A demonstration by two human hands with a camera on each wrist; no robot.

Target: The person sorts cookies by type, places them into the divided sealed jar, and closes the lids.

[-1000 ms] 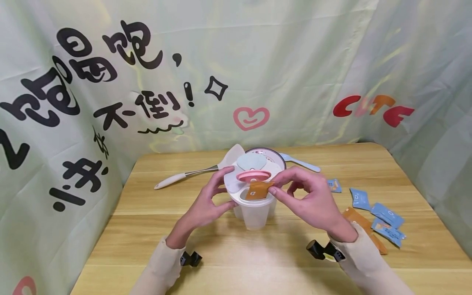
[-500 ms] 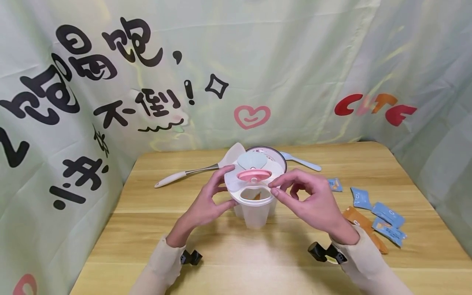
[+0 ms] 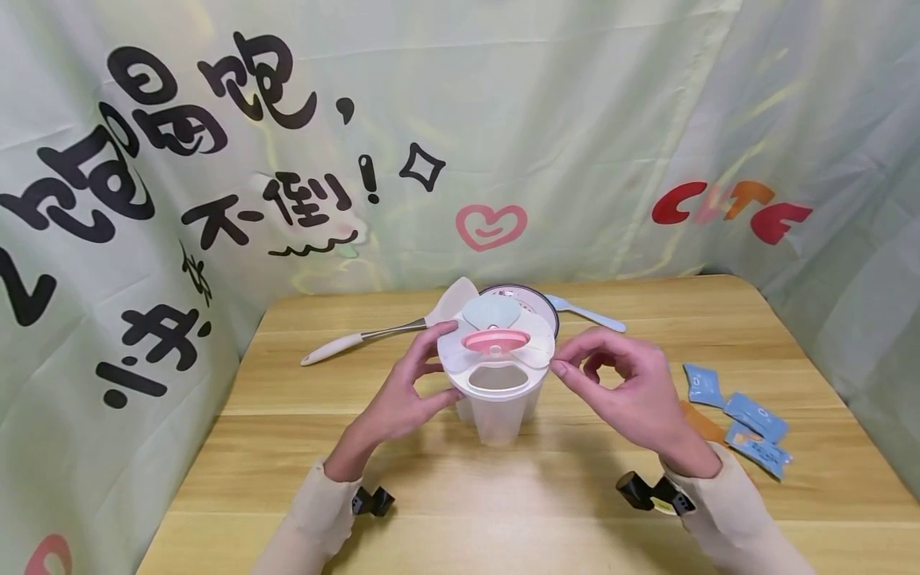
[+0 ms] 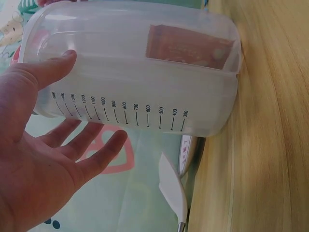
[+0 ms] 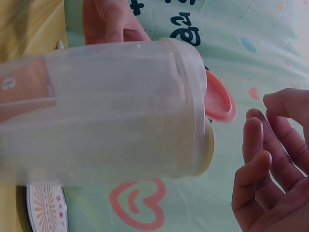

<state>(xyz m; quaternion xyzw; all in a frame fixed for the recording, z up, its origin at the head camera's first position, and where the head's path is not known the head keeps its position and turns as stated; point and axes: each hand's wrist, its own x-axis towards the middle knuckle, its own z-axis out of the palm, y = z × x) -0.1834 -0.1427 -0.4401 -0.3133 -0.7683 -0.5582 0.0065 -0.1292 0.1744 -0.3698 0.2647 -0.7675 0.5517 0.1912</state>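
While left hand grips upright container near top, thumb opposite fingers, probably steadying it, pink flap stands raised, baring hole; right hand, loosely half-curled, holds nothing beside lid; orange packet lies at container's bottom.

Translucent container upright, pink flap raised; orange packet inside, near bottom.

head camera looks down; both wrist cameras, close, share the container.
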